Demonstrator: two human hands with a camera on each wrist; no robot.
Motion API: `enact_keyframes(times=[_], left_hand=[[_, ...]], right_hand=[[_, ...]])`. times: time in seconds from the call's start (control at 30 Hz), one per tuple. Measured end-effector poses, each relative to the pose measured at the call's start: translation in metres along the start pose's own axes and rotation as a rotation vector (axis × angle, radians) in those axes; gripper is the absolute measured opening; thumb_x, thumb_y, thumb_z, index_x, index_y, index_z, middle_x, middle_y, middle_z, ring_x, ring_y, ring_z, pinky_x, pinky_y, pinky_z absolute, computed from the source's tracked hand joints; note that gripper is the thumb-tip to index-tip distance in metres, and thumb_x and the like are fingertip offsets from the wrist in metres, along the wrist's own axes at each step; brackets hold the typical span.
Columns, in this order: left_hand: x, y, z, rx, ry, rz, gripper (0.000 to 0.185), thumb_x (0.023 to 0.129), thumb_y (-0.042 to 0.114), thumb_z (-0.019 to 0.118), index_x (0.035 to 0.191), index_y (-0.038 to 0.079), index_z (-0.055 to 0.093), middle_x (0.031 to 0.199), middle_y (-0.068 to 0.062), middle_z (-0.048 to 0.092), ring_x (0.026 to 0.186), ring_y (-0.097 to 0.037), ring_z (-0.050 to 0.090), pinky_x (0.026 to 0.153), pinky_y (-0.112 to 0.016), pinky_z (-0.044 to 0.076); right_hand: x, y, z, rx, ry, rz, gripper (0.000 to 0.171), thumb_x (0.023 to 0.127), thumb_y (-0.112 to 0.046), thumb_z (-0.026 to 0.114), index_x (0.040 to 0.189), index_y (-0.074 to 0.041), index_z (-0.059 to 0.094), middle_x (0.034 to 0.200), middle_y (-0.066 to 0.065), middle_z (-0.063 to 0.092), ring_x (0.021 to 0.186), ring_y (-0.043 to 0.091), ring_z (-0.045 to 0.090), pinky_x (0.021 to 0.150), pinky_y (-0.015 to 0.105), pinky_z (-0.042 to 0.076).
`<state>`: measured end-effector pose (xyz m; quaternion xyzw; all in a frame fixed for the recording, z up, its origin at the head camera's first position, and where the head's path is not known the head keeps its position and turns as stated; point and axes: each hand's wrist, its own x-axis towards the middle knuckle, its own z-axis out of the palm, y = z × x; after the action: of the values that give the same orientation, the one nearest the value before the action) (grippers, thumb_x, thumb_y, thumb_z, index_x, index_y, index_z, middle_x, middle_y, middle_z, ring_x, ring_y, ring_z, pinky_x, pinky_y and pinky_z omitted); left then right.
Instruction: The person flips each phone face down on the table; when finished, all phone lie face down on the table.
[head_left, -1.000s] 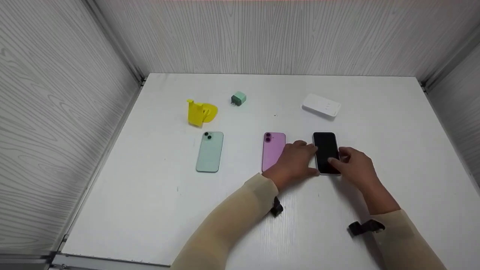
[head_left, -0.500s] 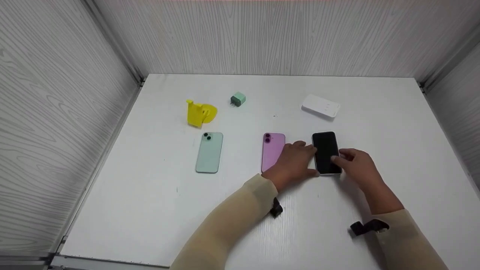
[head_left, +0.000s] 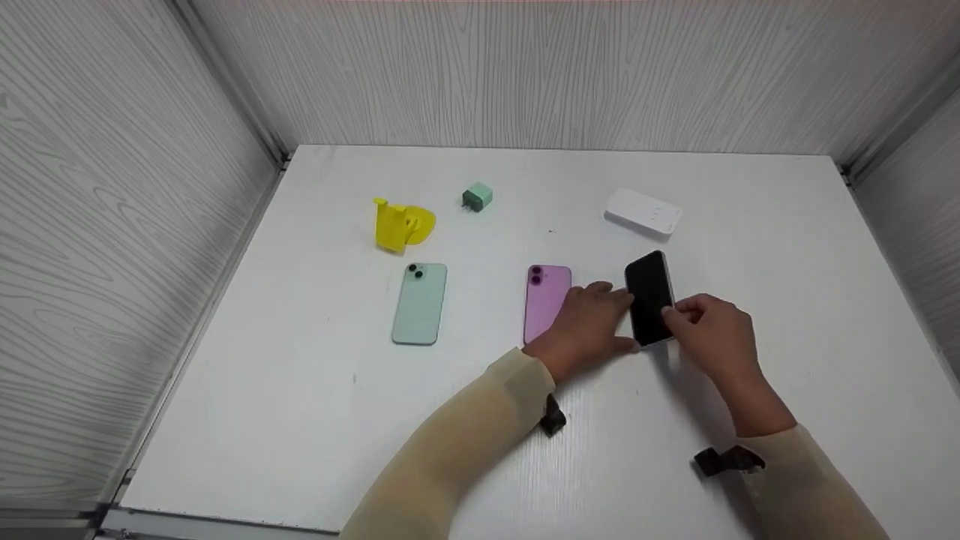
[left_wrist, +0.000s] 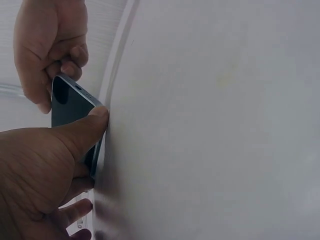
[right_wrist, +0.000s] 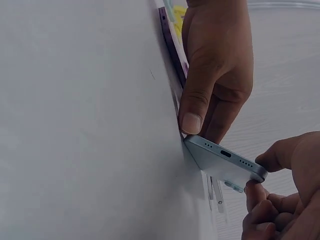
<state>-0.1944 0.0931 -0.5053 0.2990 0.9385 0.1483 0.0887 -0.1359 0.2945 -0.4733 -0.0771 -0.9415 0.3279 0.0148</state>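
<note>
A black-screened phone (head_left: pixel 649 298) with a pale blue-green back is tipped up, its right side off the table and its left edge down. My right hand (head_left: pixel 714 334) pinches the raised right edge between thumb and fingers. Along the lower edge my left hand (head_left: pixel 589 322) touches the phone, thumb at the near corner and fingertips farther up the side. In the right wrist view the phone's port end (right_wrist: pixel 226 153) and a camera bump (right_wrist: pixel 234 186) show. A pink phone (head_left: pixel 547 296) lies face down, partly hidden by the left hand.
A mint phone (head_left: pixel 420 304) lies face down at left. Behind it stand a yellow phone stand (head_left: pixel 394 227) and a green plug charger (head_left: pixel 477 197). A white flat box-like device (head_left: pixel 643 211) lies beyond the tipped phone. Wood-grain panels enclose the white table (head_left: pixel 285 420).
The phone lay flat before; its right side is now lifted, tilting it toward the left hand. My right hand has shifted slightly with it. My left hand has stayed put.
</note>
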Motion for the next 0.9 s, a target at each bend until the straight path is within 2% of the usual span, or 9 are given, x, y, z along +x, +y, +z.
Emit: enact_keyframes(times=[0.43, 0.77, 0.9], left_hand=[[0.001, 0.002, 0.000, -0.011, 0.014, 0.004, 0.082, 0.097, 0.062, 0.076, 0.164, 0.022, 0.050, 0.166, 0.011, 0.054, 0.161, -0.020, 0.038, 0.131, -0.041, 0.029], [0.001, 0.004, -0.003, -0.001, 0.014, -0.007, 0.076, 0.098, 0.059, 0.077, 0.160, 0.022, 0.056, 0.162, 0.008, 0.059, 0.160, -0.019, 0.041, 0.131, -0.040, 0.030], [0.006, 0.004, -0.008, 0.038, 0.034, -0.028, 0.063, 0.102, 0.057, 0.071, 0.152, 0.019, 0.064, 0.148, 0.002, 0.070, 0.151, -0.021, 0.052, 0.124, -0.042, 0.039]], right_hand=[[-0.009, -0.011, 0.009, -0.067, 0.130, -0.108, 0.028, 0.101, -0.030, 0.068, 0.103, -0.003, 0.077, 0.080, 0.011, 0.076, 0.065, 0.022, 0.064, 0.061, 0.033, 0.045], [-0.011, -0.016, 0.014, -0.109, 0.193, -0.174, 0.025, 0.097, -0.020, 0.067, 0.099, 0.003, 0.077, 0.076, 0.014, 0.078, 0.060, 0.024, 0.066, 0.058, 0.034, 0.046], [-0.012, -0.016, 0.014, -0.115, 0.178, -0.155, 0.027, 0.096, -0.023, 0.067, 0.100, 0.002, 0.076, 0.078, 0.015, 0.079, 0.061, 0.024, 0.067, 0.058, 0.035, 0.046]])
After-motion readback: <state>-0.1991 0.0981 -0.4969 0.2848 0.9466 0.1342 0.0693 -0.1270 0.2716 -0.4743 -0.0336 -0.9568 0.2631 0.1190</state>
